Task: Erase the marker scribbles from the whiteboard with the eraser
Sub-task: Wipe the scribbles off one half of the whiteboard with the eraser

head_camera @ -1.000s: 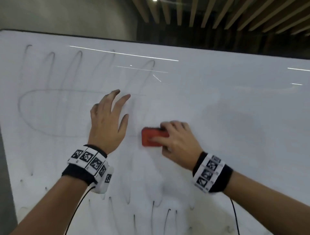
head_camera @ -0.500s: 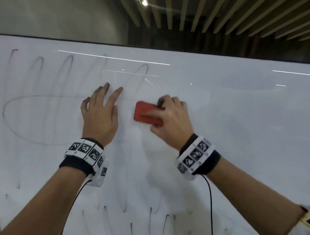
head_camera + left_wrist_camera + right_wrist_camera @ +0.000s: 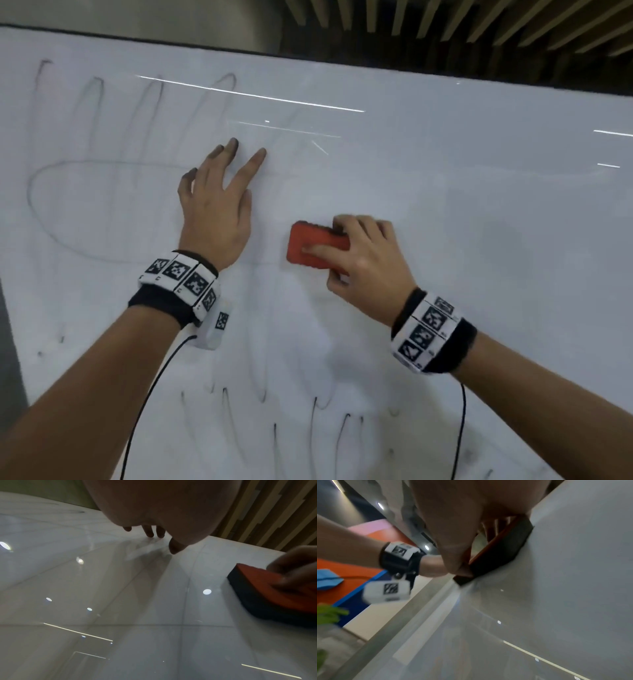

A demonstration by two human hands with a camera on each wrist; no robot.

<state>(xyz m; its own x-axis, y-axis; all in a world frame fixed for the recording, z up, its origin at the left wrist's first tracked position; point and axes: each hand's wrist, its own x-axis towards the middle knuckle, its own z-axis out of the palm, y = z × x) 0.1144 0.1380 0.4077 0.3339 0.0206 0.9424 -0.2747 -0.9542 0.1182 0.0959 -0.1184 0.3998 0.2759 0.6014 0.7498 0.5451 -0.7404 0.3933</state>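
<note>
A large whiteboard (image 3: 479, 212) fills the head view, its right part wiped to faint smears. Grey marker scribbles (image 3: 102, 192) remain at the upper left: tall loops and a wide oval. More loop ends (image 3: 318, 431) show along the bottom. My right hand (image 3: 359, 253) grips a red eraser (image 3: 308, 246) with a dark felt base (image 3: 254, 601) and presses it flat on the board at the middle. My left hand (image 3: 219, 202) lies flat on the board just left of the eraser, fingers straight and spread, fingertips smudged dark. In the right wrist view the thumb (image 3: 453, 555) pinches the eraser's edge (image 3: 501, 550).
The board's dark top edge (image 3: 376, 60) runs under a slatted wooden ceiling (image 3: 479, 24). Its left edge (image 3: 13, 342) shows at the lower left. Beyond the board, the right wrist view shows an orange and blue surface (image 3: 351, 585) and green leaves (image 3: 329, 614).
My right hand swept the eraser up the board, then back down and slightly right of the left hand. The left hand stayed flat on the board.
</note>
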